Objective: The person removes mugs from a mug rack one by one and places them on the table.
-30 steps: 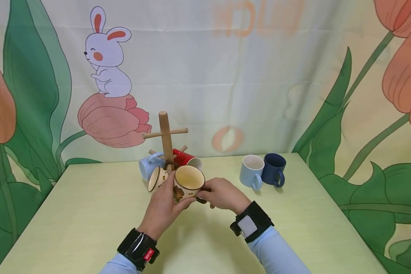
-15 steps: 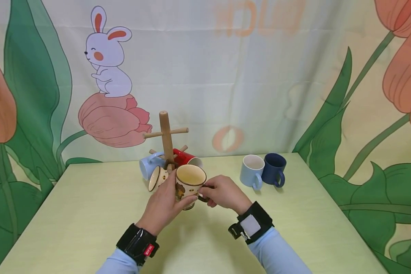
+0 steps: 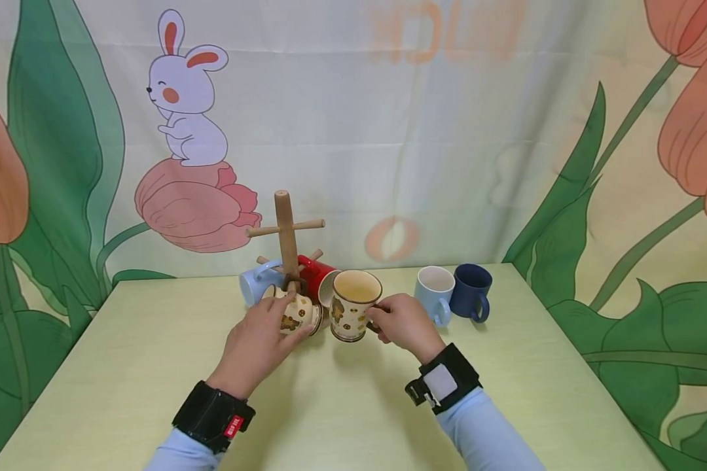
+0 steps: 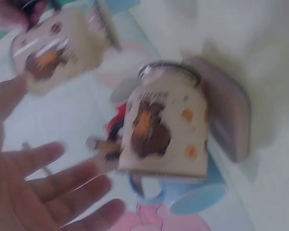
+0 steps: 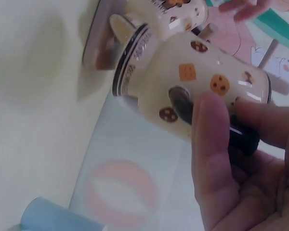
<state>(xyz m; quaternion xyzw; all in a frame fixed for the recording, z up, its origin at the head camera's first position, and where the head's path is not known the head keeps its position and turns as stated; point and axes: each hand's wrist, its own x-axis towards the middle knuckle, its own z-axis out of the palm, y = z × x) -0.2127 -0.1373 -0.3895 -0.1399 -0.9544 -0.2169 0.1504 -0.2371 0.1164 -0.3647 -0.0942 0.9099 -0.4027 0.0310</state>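
Observation:
My right hand (image 3: 409,327) pinches the dark handle of a cream mug (image 3: 349,311) with printed bear and biscuit pictures. In the right wrist view, thumb and fingers close on the dark handle (image 5: 244,137); the mug appears just off the table. My left hand (image 3: 252,343) is beside a matching cream mug (image 3: 296,315) that lies tilted on a wooden mug tree (image 3: 285,242). The left wrist view shows the fingers (image 4: 72,180) spread and holding nothing, with the hanging mug (image 4: 166,130) apart from them.
A red mug (image 3: 317,275) and a light blue mug (image 3: 258,288) hang low on the tree, behind the cream ones. Upright on the table at right stand another light blue mug (image 3: 424,297) and a navy mug (image 3: 468,294). A printed curtain (image 3: 477,131) backs the table.
The right hand has carried its cream mug rightward, away from the tree. My left hand has let go of that mug and moved left, uncovering more of the hanging cream mug.

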